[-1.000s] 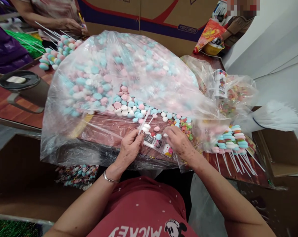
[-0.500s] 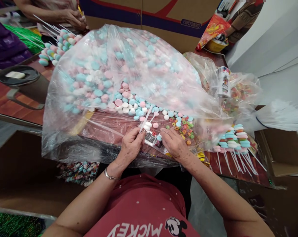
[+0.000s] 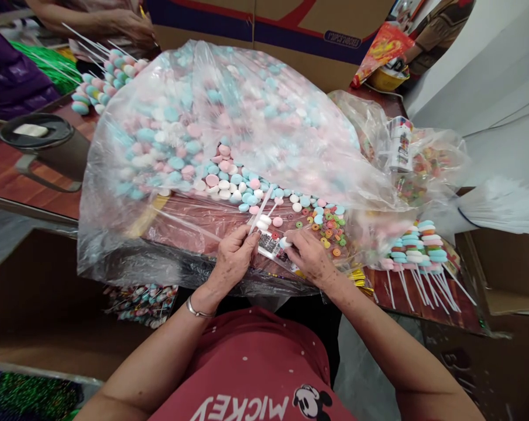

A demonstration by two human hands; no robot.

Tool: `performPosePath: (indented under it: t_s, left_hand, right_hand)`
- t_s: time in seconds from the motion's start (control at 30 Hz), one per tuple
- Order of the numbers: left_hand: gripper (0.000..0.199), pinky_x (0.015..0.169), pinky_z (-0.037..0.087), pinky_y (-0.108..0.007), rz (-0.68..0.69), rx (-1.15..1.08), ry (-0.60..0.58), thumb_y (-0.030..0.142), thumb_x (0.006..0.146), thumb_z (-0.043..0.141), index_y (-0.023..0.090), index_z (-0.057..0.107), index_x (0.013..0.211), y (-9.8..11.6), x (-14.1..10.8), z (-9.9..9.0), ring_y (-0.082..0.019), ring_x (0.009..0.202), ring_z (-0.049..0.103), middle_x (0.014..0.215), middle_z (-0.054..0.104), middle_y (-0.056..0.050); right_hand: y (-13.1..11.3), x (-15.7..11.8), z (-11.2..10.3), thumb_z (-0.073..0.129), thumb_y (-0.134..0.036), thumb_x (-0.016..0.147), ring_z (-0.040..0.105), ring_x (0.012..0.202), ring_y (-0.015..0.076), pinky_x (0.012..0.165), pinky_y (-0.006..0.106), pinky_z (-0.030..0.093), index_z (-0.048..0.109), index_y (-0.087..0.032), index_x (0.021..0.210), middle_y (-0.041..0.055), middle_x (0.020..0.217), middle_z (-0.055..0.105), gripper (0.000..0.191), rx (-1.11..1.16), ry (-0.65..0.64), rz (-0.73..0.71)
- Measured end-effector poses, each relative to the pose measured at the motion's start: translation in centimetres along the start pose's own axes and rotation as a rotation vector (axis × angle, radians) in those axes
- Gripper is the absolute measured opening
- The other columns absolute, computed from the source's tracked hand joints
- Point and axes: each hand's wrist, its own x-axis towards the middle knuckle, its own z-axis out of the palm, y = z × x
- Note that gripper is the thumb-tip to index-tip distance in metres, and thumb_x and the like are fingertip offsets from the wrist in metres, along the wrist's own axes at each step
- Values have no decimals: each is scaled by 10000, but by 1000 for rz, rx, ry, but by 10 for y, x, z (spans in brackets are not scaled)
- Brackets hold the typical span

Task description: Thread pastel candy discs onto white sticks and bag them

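White stick (image 3: 261, 210) pinched in the left hand (image 3: 237, 255), 1 candy (image 3: 284, 242) in the right hand (image 3: 309, 255).
Over the table (image 3: 194, 227), the candy sits in the right fingertips, right and near of the stick, whose long axis slants far and right from the left-hand pinch. The stick looks thin and straight; the candy, rounded, pale blue and white.

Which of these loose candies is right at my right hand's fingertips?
The pale blue-and-white candy, touching your right hand at the fingertips; the pink candy nearby lies apart from that hand.
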Motion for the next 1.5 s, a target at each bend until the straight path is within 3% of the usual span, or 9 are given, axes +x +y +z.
performPosePath:
  t_s: [0.33, 0.5, 0.6, 0.7, 0.8, 0.87, 0.97, 1.2, 1.5]
  left_hand:
    - [246, 435, 266, -218, -11, -52, -17, 334, 880, 587, 187, 563, 684, 0, 1, -1, -75, 451, 349, 544, 475, 52]
    - [213, 433, 256, -225, 6, -44, -50, 330, 878, 594, 188, 598, 719, 23, -1, -4, -74, 445, 339, 552, 483, 49]
    - [190, 456, 278, -228, 45, 51, -74, 329, 882, 585, 185, 634, 768, 37, -6, -9, -84, 476, 366, 574, 501, 40]
    - [194, 506, 316, -230, 85, 174, -64, 323, 882, 571, 177, 639, 773, 40, -12, -15, -98, 527, 407, 588, 508, 35]
    - [226, 544, 334, -230, 77, 285, -91, 329, 874, 555, 172, 632, 731, 34, -20, -20, -102, 546, 424, 569, 490, 41]
    - [252, 543, 332, -231, 38, 313, -136, 354, 870, 539, 171, 634, 724, 29, -25, -20, -103, 532, 421, 546, 471, 48]
    - [277, 539, 329, -231, -22, 313, -192, 395, 863, 521, 172, 638, 747, 25, -30, -14, -107, 525, 420, 539, 462, 51]
    - [331, 551, 322, -237, -79, 318, -232, 433, 861, 497, 181, 558, 656, 23, -30, -4, -116, 545, 422, 547, 457, 43]
    - [326, 521, 298, -233, -66, 271, -203, 363, 850, 525, 184, 512, 577, 20, -29, -4, -101, 508, 390, 508, 446, 47]
  right_hand:
    - [-6, -5, 4, 429, -149, 971, 632, 906, 219, 858, 357, 507, 630, -170, 1027, 107, 982, 716, 210, -184, 36, -51]
    - [-10, -7, 9, 450, -124, 956, 597, 951, 221, 904, 353, 466, 616, -157, 1026, 131, 1052, 680, 183, -207, 1, -99]
    - [-9, -5, 10, 454, -87, 921, 586, 883, 219, 855, 349, 469, 611, -169, 941, 108, 928, 665, 177, -172, -20, -66]
    - [-6, -2, 11, 497, -96, 851, 589, 817, 206, 786, 338, 482, 605, -189, 871, 70, 838, 655, 144, 58, 59, 115]
    - [0, 3, 6, 601, -205, 785, 586, 695, 159, 659, 289, 478, 598, -210, 831, 11, 769, 650, 47, 550, 211, 495]
    - [2, 7, 0, 686, -271, 711, 568, 615, 124, 597, 260, 466, 590, -214, 783, -25, 714, 636, 132, 921, 310, 734]
    - [2, 14, -10, 770, -260, 592, 588, 627, 110, 609, 252, 498, 599, -203, 721, -37, 709, 644, 221, 1296, 398, 906]
    - [-4, 20, -16, 806, -215, 545, 607, 659, 109, 615, 248, 534, 636, -191, 704, -35, 715, 663, 235, 1457, 451, 931]
    - [-4, 19, -12, 749, -241, 604, 605, 656, 114, 627, 250, 506, 625, -210, 768, -34, 737, 666, 208, 1283, 458, 814]
